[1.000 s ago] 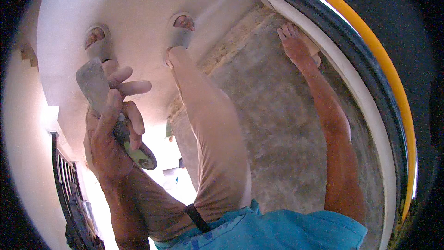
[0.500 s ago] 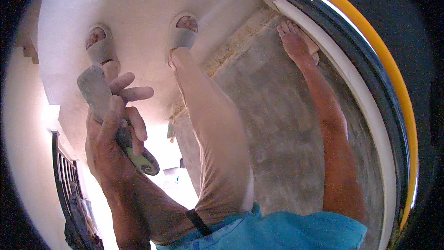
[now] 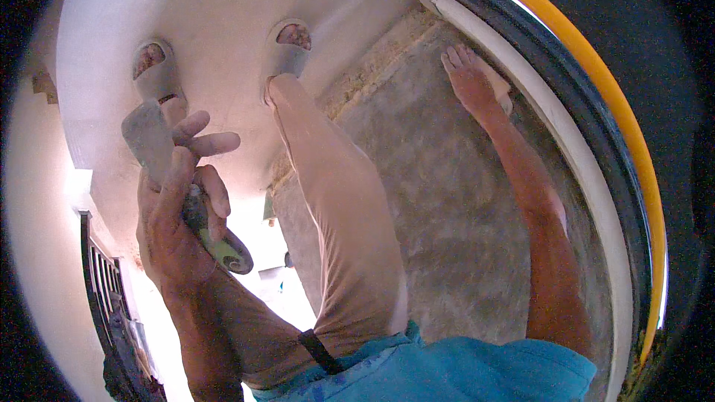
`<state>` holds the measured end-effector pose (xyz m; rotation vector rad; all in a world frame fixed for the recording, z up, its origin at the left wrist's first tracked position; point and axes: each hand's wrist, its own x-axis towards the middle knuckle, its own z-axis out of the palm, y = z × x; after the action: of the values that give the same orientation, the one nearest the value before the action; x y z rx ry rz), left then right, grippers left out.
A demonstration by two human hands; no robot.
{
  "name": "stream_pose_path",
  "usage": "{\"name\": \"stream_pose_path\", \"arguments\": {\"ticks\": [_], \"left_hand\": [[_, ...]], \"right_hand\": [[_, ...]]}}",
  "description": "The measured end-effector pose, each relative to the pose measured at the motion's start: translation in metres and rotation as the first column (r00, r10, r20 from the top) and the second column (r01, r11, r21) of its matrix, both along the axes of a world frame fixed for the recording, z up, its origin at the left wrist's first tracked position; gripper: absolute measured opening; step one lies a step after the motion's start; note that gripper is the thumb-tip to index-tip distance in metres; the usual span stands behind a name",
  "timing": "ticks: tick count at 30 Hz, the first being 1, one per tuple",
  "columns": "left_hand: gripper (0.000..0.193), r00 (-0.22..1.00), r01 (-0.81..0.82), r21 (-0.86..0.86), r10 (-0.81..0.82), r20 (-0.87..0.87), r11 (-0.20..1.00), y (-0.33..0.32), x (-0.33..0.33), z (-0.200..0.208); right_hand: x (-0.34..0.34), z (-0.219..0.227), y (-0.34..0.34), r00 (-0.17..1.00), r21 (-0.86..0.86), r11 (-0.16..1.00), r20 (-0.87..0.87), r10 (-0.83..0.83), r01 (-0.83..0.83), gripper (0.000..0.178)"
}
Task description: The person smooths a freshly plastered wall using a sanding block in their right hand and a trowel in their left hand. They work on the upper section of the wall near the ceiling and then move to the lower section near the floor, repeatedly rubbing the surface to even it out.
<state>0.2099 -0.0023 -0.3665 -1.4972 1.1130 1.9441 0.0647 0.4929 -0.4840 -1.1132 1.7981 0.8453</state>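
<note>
My left hand (image 3: 175,201) is closed around a putty knife (image 3: 149,138) with a broad, dusty grey blade and a dark and green handle. Its blade points up and left, while the handle end comes out below my fingers. Two of my fingers stick out away from the tool. At the upper right, my right hand (image 3: 471,80) lies on the grey plastered surface (image 3: 447,238), fingers together. Under its palm is a flat tan piece (image 3: 497,88), perhaps a sanding block; most of it is hidden by the hand.
A pale strip (image 3: 555,115) borders the grey surface, with a dark band and a yellow curved edge (image 3: 596,52) beyond it. My sandalled feet (image 3: 287,48) stand on the pale floor. A dark railing (image 3: 104,275) is at the lower left.
My right hand has slid a little down along the grey surface, and the tan piece has moved with it. My left hand keeps its hold on the putty knife, nearly still.
</note>
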Motion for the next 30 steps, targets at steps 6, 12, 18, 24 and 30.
{"name": "stream_pose_path", "arguments": {"ticks": [6,12,18,24,30], "left_hand": [[0.054,0.980,0.068,-0.197,-0.029,0.195,0.978,0.007,-0.008,-0.001],[0.055,0.998,0.045,-0.046,-0.043,0.047,0.998,-0.006,0.002,0.005],[0.056,1.000,0.025,-0.027,-0.025,0.004,0.999,-0.003,0.002,0.003],[0.061,0.995,0.045,-0.057,-0.040,0.090,0.997,-0.005,0.013,-0.002],[0.061,0.998,0.002,0.017,-0.001,-0.066,1.000,-0.010,0.016,-0.004]], "right_hand": [[0.000,-0.013,0.027,0.985,-0.026,0.985,0.004,-0.172,0.172,0.055],[0.019,0.080,-0.004,0.999,0.032,0.999,-0.010,-0.041,0.041,0.059],[0.000,-0.016,0.012,0.999,-0.005,0.999,0.005,-0.054,0.054,0.055],[0.003,-0.061,0.044,0.998,-0.030,0.998,-0.026,-0.053,0.052,0.055],[0.037,0.031,0.014,0.991,-0.021,0.994,0.089,-0.103,0.105,0.058]]}}
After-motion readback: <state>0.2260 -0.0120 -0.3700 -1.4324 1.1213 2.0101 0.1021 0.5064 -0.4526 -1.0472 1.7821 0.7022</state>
